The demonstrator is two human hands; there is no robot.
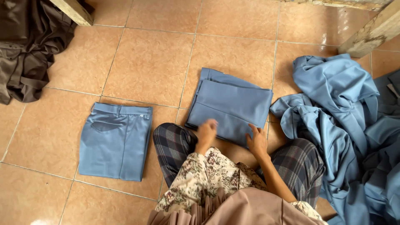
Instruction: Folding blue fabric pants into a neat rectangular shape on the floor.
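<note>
Both hands rest on the near edge of the folded blue trousers (230, 106) on the tiled floor (150, 62), before the knees. Left hand (207, 131) lies open, blurred; right hand (257, 141) is flat, fingers spread, gripping nothing. I think pressing evenly along the fold keeps the edges aligned.

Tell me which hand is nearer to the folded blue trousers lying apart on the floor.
Left. The left hand rests on the near edge of the blue garment being folded, on the side toward the folded blue trousers. The right hand touches that garment farther away.
</note>
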